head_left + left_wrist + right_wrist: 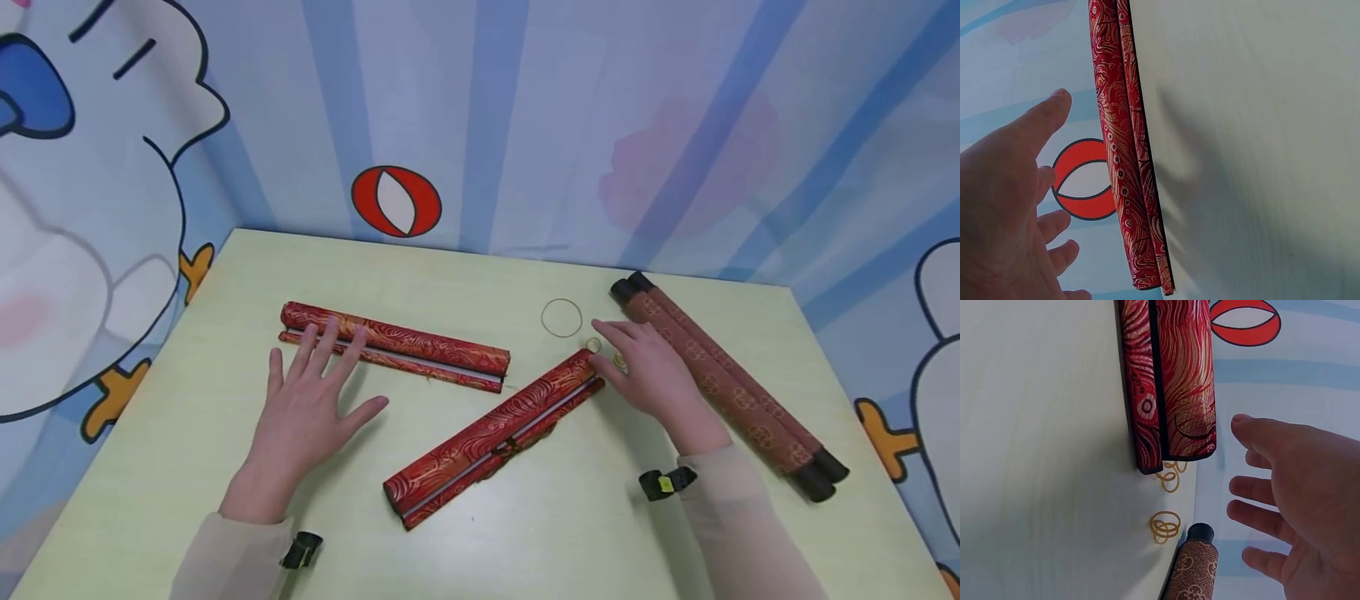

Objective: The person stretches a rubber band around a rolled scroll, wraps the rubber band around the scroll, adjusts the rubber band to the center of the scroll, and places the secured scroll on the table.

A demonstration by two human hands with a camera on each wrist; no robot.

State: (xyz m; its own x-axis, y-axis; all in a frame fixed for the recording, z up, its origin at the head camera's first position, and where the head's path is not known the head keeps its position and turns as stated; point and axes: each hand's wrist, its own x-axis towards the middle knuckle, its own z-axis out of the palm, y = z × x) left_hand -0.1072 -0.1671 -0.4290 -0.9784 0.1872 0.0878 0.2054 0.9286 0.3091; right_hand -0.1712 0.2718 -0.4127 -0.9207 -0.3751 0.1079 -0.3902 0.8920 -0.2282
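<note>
Two red scrolls with a gold swirling pattern lie on the table, each rolled from both sides into a thick and a thin roll. My left hand (303,412), fingers spread, is over the left end of the far red scroll (427,343) and grips nothing. The near red scroll (487,425) lies slantwise, with a dark cord (507,448) at its middle. By its upper right end is my right hand (652,379), fingers extended and holding nothing; the right wrist view shows it apart from the scroll. Small rubber bands (1165,526) lie beside that end, partly hidden in the head view.
A larger rubber band (542,317) lies flat behind the near scroll. On the right, a brown patterned scroll (738,398) with black ends lies slantwise, partly behind the right hand. A printed cartoon backdrop (495,125) stands along the table's (225,333) far edge.
</note>
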